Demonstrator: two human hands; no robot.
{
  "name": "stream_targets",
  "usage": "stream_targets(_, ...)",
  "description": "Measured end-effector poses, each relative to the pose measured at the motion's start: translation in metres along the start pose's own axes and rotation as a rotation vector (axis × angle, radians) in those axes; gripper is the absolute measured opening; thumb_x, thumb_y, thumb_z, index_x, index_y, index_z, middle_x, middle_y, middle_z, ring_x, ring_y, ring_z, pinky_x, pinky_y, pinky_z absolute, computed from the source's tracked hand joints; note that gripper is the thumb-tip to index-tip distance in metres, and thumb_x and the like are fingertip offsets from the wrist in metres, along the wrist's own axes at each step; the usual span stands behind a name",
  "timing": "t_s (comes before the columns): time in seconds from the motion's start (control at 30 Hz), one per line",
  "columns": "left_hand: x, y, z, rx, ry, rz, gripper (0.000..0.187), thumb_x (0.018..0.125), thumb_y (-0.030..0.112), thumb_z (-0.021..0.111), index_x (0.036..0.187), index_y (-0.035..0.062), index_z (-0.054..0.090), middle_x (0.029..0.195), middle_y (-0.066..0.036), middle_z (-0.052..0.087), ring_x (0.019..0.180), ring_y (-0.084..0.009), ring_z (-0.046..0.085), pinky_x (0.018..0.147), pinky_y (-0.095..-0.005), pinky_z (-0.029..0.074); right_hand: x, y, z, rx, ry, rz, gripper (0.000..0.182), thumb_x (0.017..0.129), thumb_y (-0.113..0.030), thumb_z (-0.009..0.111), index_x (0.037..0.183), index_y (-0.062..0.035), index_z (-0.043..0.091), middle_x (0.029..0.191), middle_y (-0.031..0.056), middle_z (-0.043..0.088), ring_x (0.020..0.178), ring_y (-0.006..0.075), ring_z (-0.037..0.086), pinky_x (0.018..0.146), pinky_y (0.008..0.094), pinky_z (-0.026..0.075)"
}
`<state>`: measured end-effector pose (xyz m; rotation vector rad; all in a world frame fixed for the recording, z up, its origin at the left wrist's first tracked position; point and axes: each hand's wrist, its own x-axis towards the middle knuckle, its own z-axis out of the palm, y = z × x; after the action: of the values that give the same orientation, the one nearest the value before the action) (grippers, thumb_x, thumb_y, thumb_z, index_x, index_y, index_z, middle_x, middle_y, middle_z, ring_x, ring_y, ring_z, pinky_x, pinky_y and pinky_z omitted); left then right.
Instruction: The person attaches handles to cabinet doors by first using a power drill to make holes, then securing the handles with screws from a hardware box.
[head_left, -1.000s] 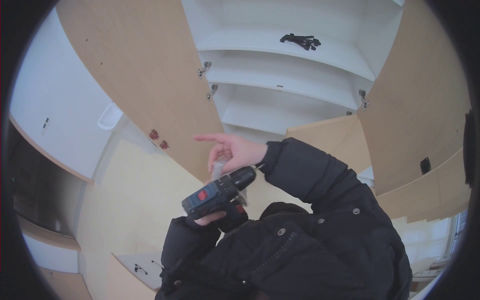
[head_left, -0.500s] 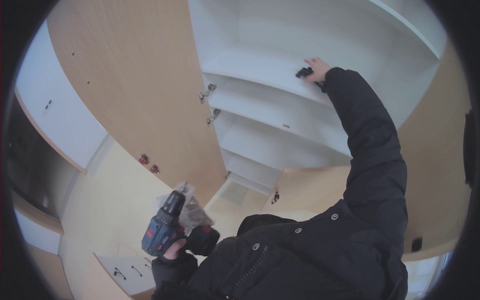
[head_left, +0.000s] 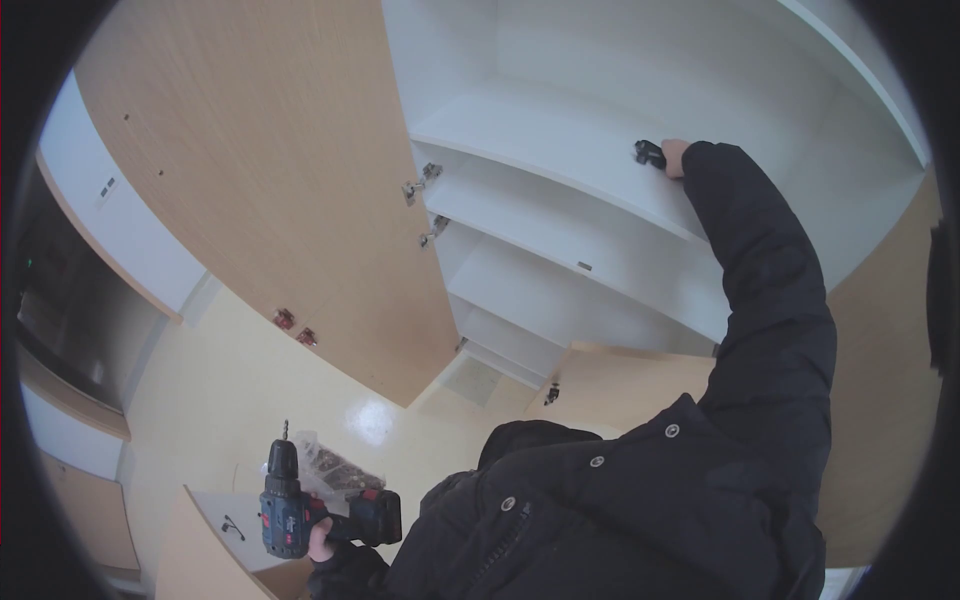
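Observation:
My left hand (head_left: pixel 321 541) is closed around the handle of a cordless drill (head_left: pixel 287 512), with a thin bit pointing up from its chuck. A clear plastic bag (head_left: pixel 335 470) with small brownish pieces hangs behind the drill; whether the same fingers hold it is hidden. Up at the cabinet, my right hand (head_left: pixel 675 158) is closed on a small black object (head_left: pixel 650 153) with a greyish end, just over a white shelf (head_left: pixel 540 135). The kind of this object cannot be made out.
A large wooden door (head_left: pixel 270 190) stands open on the left, with metal hinges (head_left: pixel 422 185) at the cabinet side and reddish fittings (head_left: pixel 284 319) low down. A lower door (head_left: pixel 640 385) and an open drawer (head_left: pixel 215 540) extend over the pale floor (head_left: pixel 230 370).
My right hand has closed on the black object after hovering over it with fingers spread. The drill has moved down and left, its bit now more upright.

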<state>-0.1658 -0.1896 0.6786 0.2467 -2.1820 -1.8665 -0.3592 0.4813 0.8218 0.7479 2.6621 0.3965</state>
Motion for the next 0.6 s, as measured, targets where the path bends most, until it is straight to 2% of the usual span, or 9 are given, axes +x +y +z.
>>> stream_targets(0.07,0.013,-0.071,-0.046,0.170,-0.075,0.070,0.031,0.058,0.005,0.051,0.089,0.0031,0.055,0.087,-0.008,0.054,0.081,-0.0209,0.051,0.079,-0.0326,0.038,0.001,0.003,0.009,0.027,0.097,0.003,0.019,0.068,-0.016,0.046,0.083,-0.0055,0.050,0.080,0.0111,0.056,0.072,0.0256,0.054,0.060,0.0326,0.042)
stream_targets(0.1,0.013,-0.073,-0.053,0.256,-0.116,0.109,0.029,0.059,0.004,0.050,0.087,0.0037,0.054,0.085,-0.008,0.053,0.080,-0.0207,0.050,0.077,-0.0323,0.038,-0.009,0.001,0.011,0.040,0.118,0.010,0.017,0.069,-0.017,0.045,0.081,-0.0055,0.051,0.079,0.0116,0.056,0.072,0.0264,0.054,0.060,0.0331,0.042)
stream_targets(0.2,-0.001,0.013,-0.027,0.514,-0.244,0.261,0.023,0.060,0.004,0.049,0.083,0.0052,0.053,0.080,-0.008,0.052,0.075,-0.0202,0.049,0.073,-0.0317,0.038,-0.065,-0.017,0.013,0.232,0.290,0.008,0.016,0.072,-0.010,0.044,0.084,-0.0041,0.051,0.079,0.0138,0.055,0.071,0.0286,0.054,0.061,0.0360,0.045)
stream_targets(0.3,-0.004,0.051,-0.024,0.767,-0.420,0.458,0.017,0.062,0.003,0.048,0.078,0.0067,0.051,0.075,-0.007,0.050,0.071,-0.0197,0.049,0.068,-0.0310,0.038,-0.160,-0.041,0.039,0.580,0.840,0.005,0.022,0.067,-0.012,0.048,0.087,-0.0035,0.050,0.077,0.0150,0.055,0.069,0.0321,0.052,0.061,0.0364,0.040)
stream_targets(0.37,0.003,0.055,-0.025,0.909,-0.569,0.637,0.013,0.063,0.003,0.047,0.075,0.0078,0.050,0.071,-0.007,0.049,0.068,-0.0193,0.048,0.065,-0.0305,0.038,-0.257,-0.064,0.066,1.129,1.230,0.209,0.015,0.066,-0.014,0.058,0.079,-0.0056,0.059,0.070,0.0054,0.057,0.065,0.0161,0.051,0.062,0.0286,0.041)
stream_targets(0.43,0.028,-0.035,-0.031,1.027,-0.725,0.862,0.010,0.064,0.003,0.046,0.072,0.0088,0.048,0.068,-0.006,0.048,0.065,-0.0190,0.047,0.061,-0.0301,0.038,-0.352,-0.081,0.092,1.472,1.500,0.317,0.008,0.064,-0.008,0.057,0.072,-0.0063,0.054,0.064,0.0033,0.052,0.057,0.0115,0.046,0.056,0.0253,0.039)
stream_targets(0.5,0.119,-0.169,-0.051,1.116,-0.862,1.109,0.009,0.064,0.002,0.045,0.069,0.0098,0.047,0.065,-0.006,0.047,0.062,-0.0186,0.047,0.058,-0.0296,0.038,-0.438,-0.097,0.114,1.755,1.778,0.320,0.012,0.062,0.003,0.051,0.066,-0.0067,0.045,0.059,0.0036,0.044,0.045,0.0107,0.040,0.046,0.0232,0.035)
stream_targets(0.57,0.307,-0.339,0.032,1.182,-0.971,1.338,0.009,0.065,0.002,0.045,0.065,0.0108,0.046,0.061,-0.006,0.046,0.059,-0.0183,0.046,0.055,-0.0292,0.038,-0.511,-0.096,0.138,1.672,1.922,0.293,0.028,0.065,0.003,0.047,0.091,-0.0039,0.040,0.081,0.0082,0.044,0.068,0.0145,0.041,0.042,0.0203,0.035)
stream_targets(0.6,0.362,-0.372,0.061,1.208,-1.007,1.445,0.010,0.066,0.002,0.044,0.064,0.0113,0.045,0.059,-0.006,0.046,0.057,-0.0181,0.046,0.053,-0.0290,0.037,-0.543,-0.093,0.143,1.619,1.964,0.299,0.034,0.065,0.003,0.045,0.098,-0.0031,0.039,0.086,0.0093,0.044,0.074,0.0155,0.042,0.041,0.0196,0.035)
